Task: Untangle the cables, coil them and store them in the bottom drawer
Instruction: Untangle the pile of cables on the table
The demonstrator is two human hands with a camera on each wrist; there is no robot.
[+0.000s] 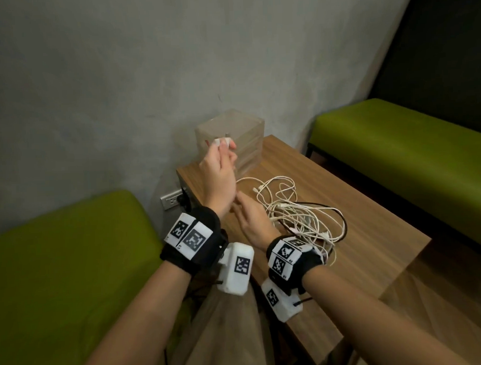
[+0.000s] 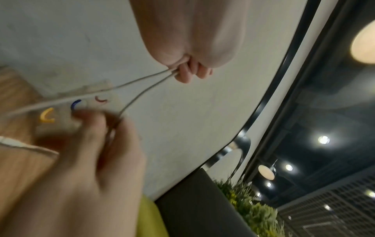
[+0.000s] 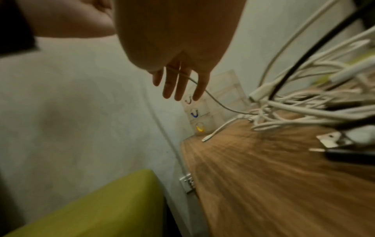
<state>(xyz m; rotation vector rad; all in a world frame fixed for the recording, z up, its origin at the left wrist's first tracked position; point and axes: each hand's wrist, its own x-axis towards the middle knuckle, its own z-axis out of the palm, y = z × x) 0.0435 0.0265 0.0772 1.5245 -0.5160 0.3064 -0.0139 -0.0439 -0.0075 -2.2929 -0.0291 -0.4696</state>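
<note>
Pinching a white plug end up near its fingertips, the left hand was raised over the bench's far left corner, in front of the clear drawer unit. From that grip a thin white cable ran down in two strands, as the left wrist view showed. The right hand sat lower, near the bench's left edge, fingers straight and loose, with that cable slipping between them rather than being clamped.

The rest of the cables, mostly white with one black lead among them, lay heaped in a tangle on the middle of the bench, well short of the drawers. The drawer fronts looked closed; the bottom one carried a yellow handle.

By my reading, these leads were light, limp and smooth, so they would slide through fingers easily and snag at their connectors. Best hold seemed to be the stiff plug end, feeding the soft run through the other hand. Tugging hard risked tightening knots in the heap.
</note>
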